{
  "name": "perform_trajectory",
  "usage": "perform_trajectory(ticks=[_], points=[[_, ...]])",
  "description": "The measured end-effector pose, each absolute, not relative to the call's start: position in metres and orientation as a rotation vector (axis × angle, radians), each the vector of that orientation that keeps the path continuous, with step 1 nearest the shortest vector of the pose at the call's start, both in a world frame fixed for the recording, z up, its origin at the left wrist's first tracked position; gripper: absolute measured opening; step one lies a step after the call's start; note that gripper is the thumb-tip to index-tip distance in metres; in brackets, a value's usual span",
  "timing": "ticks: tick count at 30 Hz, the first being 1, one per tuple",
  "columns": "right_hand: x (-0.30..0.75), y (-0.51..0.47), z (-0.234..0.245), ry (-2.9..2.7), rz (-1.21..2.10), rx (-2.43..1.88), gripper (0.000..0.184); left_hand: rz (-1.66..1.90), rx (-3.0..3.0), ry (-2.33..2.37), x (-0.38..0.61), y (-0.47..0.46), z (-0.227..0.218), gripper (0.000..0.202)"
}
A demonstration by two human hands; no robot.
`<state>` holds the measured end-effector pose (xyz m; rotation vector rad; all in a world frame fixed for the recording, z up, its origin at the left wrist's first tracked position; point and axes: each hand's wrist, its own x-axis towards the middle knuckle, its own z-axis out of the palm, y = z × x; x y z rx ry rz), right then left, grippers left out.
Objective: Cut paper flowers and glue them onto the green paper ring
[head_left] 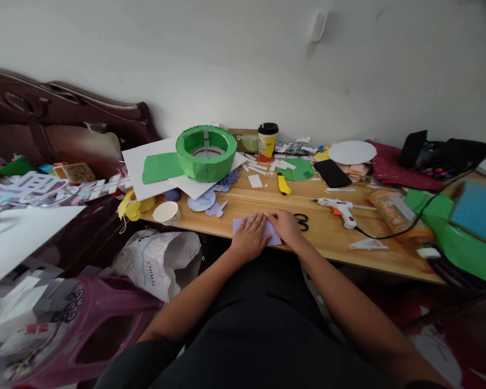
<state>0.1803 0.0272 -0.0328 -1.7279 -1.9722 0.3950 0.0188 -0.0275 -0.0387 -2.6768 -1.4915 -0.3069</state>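
Note:
A pale lilac sheet of paper [272, 232] lies at the front edge of the wooden table [328, 237]. My left hand [250, 235] rests flat on its left part, fingers stretched forward. My right hand [285, 225] lies on its right part, fingers pressed down on the paper and pointing left. The two hands almost touch. Black scissors [302, 220] lie just right of my right hand.
A green paper ring [206, 152] stands on white card at the back left. A yellow cup with black lid [268, 142], a yellow cutter [283, 185], a black phone [332, 173], a glue gun [340, 208] with cord, and a white paper cup [167, 212] lie about. A plastic bag [157, 259] sits below.

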Motion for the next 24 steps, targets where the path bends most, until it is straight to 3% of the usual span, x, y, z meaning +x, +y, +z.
perform_trajectory(ticks=[9,16,24], points=[[0.171,0.014,-0.034,-1.949,0.237,-1.787,0.024,-0.283,-2.655,-1.483,0.02,-0.029,-0.041,0.063],[0.179,0.017,-0.04,-1.96,0.333,-1.654,0.018,-0.223,-2.726,-1.332,0.013,-0.029,-0.039,0.088],[0.193,0.026,-0.041,-1.899,0.448,-1.594,0.017,-0.171,-2.771,-1.276,0.015,-0.027,-0.037,0.094]])
